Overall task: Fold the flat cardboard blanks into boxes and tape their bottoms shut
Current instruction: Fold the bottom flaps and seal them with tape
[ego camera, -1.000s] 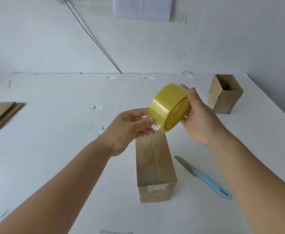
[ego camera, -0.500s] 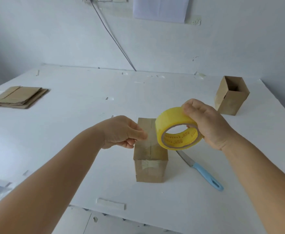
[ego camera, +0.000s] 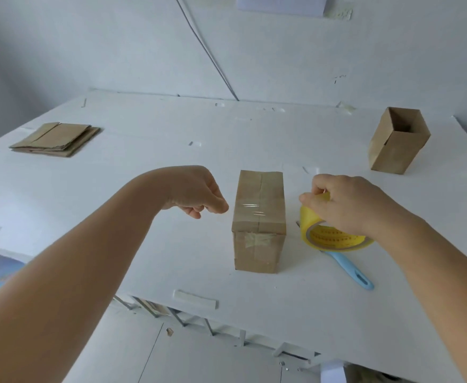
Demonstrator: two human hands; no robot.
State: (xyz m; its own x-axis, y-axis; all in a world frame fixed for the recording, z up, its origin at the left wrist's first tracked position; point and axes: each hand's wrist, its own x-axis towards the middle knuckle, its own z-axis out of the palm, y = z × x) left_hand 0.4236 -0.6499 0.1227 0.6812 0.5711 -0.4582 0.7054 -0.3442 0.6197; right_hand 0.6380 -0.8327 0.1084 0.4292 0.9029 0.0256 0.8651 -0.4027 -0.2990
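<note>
I see the folded box (ego camera: 259,220) standing bottom-up at the centre of the frame on the white table (ego camera: 149,150), a clear strip of tape (ego camera: 250,210) stretched across its top from side to side, catching the light over the flap seam. My left hand (ego camera: 196,193) sits just left of the box, fingers curled in and pinched together at the tape's end (whether it actually touches the cardboard I cannot tell). My right hand (ego camera: 345,204) is just right of the box, clasped over the yellow tape roll (ego camera: 334,233), which is low over the table and lies across a blue-handled knife (ego camera: 348,268). A stack of flat cardboard blanks (ego camera: 56,139) lies at the upper left of the frame, and a finished box (ego camera: 398,140), open end up, stands at the upper right.
</note>
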